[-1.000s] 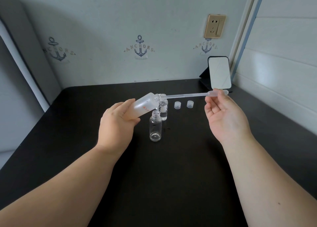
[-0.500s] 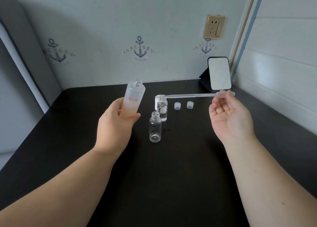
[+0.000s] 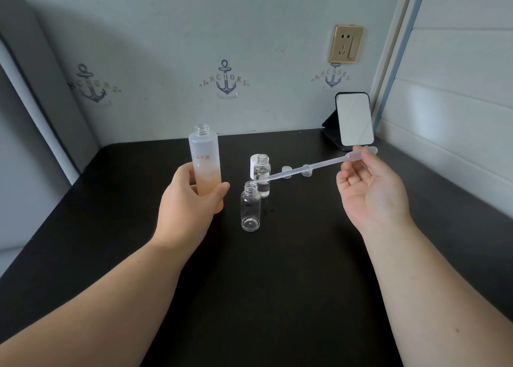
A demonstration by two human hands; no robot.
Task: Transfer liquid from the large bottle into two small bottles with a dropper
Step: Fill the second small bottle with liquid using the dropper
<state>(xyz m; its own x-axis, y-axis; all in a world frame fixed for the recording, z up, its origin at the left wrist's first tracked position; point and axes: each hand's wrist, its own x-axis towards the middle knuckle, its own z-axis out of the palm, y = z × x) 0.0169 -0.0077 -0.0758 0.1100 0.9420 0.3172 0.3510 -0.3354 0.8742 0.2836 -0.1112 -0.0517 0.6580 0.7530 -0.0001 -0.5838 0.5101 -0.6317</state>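
Head view, my inventory: left hand grips large bottle upright, uncapped, avoiding spills; right hand pinches dropper bulb, its tip at near small bottle mouth, ready to dispense.

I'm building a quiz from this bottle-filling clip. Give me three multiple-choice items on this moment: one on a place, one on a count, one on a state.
1. Where is the dropper tip?
A. at the near small bottle's mouth
B. inside the large bottle
C. on the table

2. How many small caps lie behind the dropper?
A. one
B. two
C. four

3. How does the large bottle stand?
A. lying flat
B. upside down
C. upright, uncapped

Answers:
1 A, the tip meets the near small bottle.
2 B, two caps show there.
3 C, the left hand grips it upright with its neck bare.
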